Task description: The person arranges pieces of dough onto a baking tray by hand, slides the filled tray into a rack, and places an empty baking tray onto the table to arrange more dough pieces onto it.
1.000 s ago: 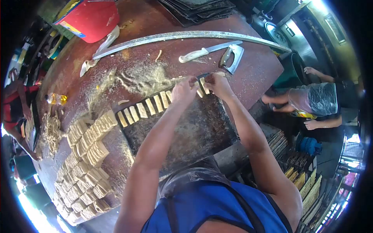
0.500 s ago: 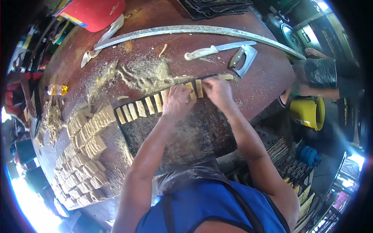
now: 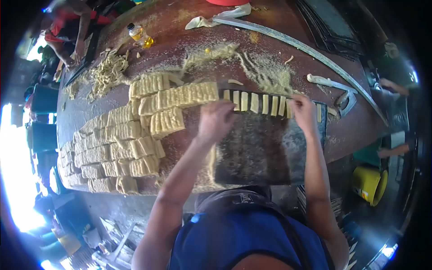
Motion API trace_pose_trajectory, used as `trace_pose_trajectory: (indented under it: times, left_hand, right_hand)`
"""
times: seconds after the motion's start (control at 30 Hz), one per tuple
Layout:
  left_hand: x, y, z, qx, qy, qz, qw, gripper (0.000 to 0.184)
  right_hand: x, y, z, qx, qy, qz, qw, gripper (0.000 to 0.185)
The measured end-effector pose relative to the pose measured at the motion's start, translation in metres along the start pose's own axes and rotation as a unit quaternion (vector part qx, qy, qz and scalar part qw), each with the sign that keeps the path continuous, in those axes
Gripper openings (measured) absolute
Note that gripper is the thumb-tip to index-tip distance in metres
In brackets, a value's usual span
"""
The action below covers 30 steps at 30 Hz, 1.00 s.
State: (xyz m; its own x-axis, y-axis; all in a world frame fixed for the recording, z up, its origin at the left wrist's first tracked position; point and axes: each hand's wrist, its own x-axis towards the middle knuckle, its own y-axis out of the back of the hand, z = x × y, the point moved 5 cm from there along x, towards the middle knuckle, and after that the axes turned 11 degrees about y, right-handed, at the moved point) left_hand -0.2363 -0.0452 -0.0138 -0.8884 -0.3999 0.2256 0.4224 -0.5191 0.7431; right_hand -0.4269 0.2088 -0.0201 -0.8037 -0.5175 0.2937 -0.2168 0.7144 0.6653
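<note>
A row of pale dough strips [image 3: 254, 102] lies spaced along the far edge of a dark flat baking tray [image 3: 256, 148]. My left hand [image 3: 218, 120] is over the tray's left end, its fingers bent beside the leftmost strips and blurred. At the right part of the row, my right hand [image 3: 304, 112] has its thumb and fingers closed at a dough strip, partly hiding it. Left of the tray, many cut dough pieces [image 3: 130, 148] are stacked in neat rows on the reddish table [image 3: 189, 148].
A heap of dough scraps [image 3: 108, 72] and a bottle of yellow liquid [image 3: 140, 36] stand far left. Beyond the tray lie crumbs [image 3: 265, 74], a long metal bar [image 3: 297, 42], a knife [image 3: 330, 82] and a cutter [image 3: 345, 102]. Another person's arm [image 3: 81, 33] is at upper left.
My view has turned left, showing more of the stacked dough. My left hand has gone from mid-row to the tray's left end; my right hand has moved left along the row.
</note>
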Motion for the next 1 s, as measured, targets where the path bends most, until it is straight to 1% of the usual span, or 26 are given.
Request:
trace_pose_trajectory:
  times: [0.03, 0.07, 0.1, 0.17, 0.23, 0.27, 0.3, 0.33, 0.37, 0.4, 0.43, 0.47, 0.5, 0.53, 0.57, 0.6, 0.67, 0.7, 0.77, 0.8, 0.83, 0.9, 0.97, 1.0]
  left_hand:
    - [-0.003, 0.027, -0.020, 0.045, -0.020, 0.044, 0.998, 0.030]
    - [-0.001, 0.047, -0.046, -0.004, 0.045, 0.030, 0.999, 0.035]
    - [0.002, 0.064, -0.071, 0.079, 0.024, 0.039, 0.996, 0.044]
    - [0.009, 0.097, -0.092, 0.144, 0.080, 0.028, 0.986, 0.051]
    - [0.004, 0.112, -0.106, 0.130, 0.063, 0.017, 0.989, 0.051]
    - [0.001, 0.118, -0.111, 0.128, 0.052, 0.006, 0.990, 0.051]
    - [-0.004, 0.125, -0.114, 0.122, 0.050, 0.008, 0.991, 0.051]
    - [-0.014, 0.133, -0.118, 0.100, 0.060, 0.003, 0.993, 0.050]
    - [-0.022, 0.138, -0.123, 0.079, 0.069, -0.003, 0.995, 0.050]
    - [-0.028, 0.144, -0.133, 0.072, 0.081, 0.000, 0.994, 0.045]
    - [-0.034, 0.147, -0.139, 0.067, 0.079, -0.002, 0.995, 0.045]
    - [-0.039, 0.151, -0.144, 0.046, 0.083, 0.012, 0.995, 0.043]
    - [-0.041, 0.154, -0.146, 0.025, 0.086, 0.026, 0.996, 0.041]
    - [-0.043, 0.156, -0.144, 0.021, 0.076, 0.039, 0.996, 0.036]
    - [-0.044, 0.157, -0.139, 0.016, 0.071, 0.038, 0.997, 0.036]
    - [-0.043, 0.158, -0.135, 0.025, 0.076, 0.037, 0.996, 0.035]
    - [-0.038, 0.146, -0.136, 0.042, 0.075, 0.029, 0.996, 0.030]
    - [-0.036, 0.139, -0.137, 0.045, 0.040, 0.049, 0.997, 0.030]
    - [-0.030, 0.139, -0.112, 0.017, 0.036, 0.049, 0.998, 0.027]
    - [-0.029, 0.136, -0.102, 0.006, 0.038, 0.046, 0.998, 0.026]
    - [-0.029, 0.132, -0.095, -0.002, 0.043, 0.045, 0.998, 0.025]
    - [-0.035, 0.121, -0.086, 0.007, 0.043, 0.042, 0.998, 0.024]
    - [-0.045, 0.102, -0.083, 0.003, 0.034, 0.046, 0.998, 0.022]
    - [-0.049, 0.091, -0.082, -0.020, 0.067, 0.046, 0.996, 0.021]
  right_hand:
    - [0.004, -0.028, -0.037, 0.035, -0.066, -0.095, 0.993, 0.032]
    - [0.012, -0.058, -0.068, 0.024, -0.041, -0.140, 0.989, 0.038]
    - [0.023, -0.093, -0.084, 0.045, 0.058, -0.130, 0.989, 0.040]
    - [0.050, -0.141, -0.132, 0.045, 0.057, -0.169, 0.983, 0.041]
    - [0.073, -0.180, -0.148, -0.008, -0.075, -0.247, 0.966, 0.046]
    - [0.082, -0.186, -0.153, -0.017, -0.075, -0.242, 0.967, 0.046]
    - [0.085, -0.196, -0.155, -0.045, -0.073, -0.261, 0.961, 0.050]
    - [0.086, -0.207, -0.156, -0.072, -0.072, -0.284, 0.953, 0.054]
    - [0.089, -0.213, -0.154, -0.075, -0.074, -0.284, 0.953, 0.054]
    - [0.088, -0.212, -0.158, -0.056, -0.095, -0.288, 0.951, 0.055]
    - [0.086, -0.211, -0.161, -0.039, -0.116, -0.289, 0.949, 0.056]
    - [0.081, -0.207, -0.159, 0.033, -0.200, -0.280, 0.938, 0.055]
    - [0.080, -0.207, -0.157, 0.027, -0.203, -0.274, 0.940, 0.055]
    - [0.081, -0.206, -0.155, -0.006, -0.154, -0.250, 0.956, 0.054]
    - [0.083, -0.204, -0.152, -0.039, -0.104, -0.224, 0.968, 0.052]
    - [0.082, -0.200, -0.157, -0.055, -0.074, -0.227, 0.970, 0.050]
    - [0.077, -0.198, -0.158, -0.013, -0.066, -0.212, 0.975, 0.046]
    - [0.073, -0.189, -0.161, 0.002, -0.070, -0.204, 0.977, 0.045]
    - [0.062, -0.153, -0.164, 0.128, -0.042, -0.122, 0.983, 0.040]
    - [0.056, -0.142, -0.141, 0.329, -0.100, -0.113, 0.932, 0.038]
    - [0.054, -0.114, -0.118, 0.322, -0.104, -0.097, 0.936, 0.038]
    - [0.043, -0.038, -0.067, 0.234, -0.084, -0.039, 0.968, 0.039]
    - [0.025, 0.033, -0.007, 0.230, -0.163, 0.005, 0.959, 0.040]
    - [0.019, 0.064, 0.022, 0.157, -0.185, -0.033, 0.969, 0.039]
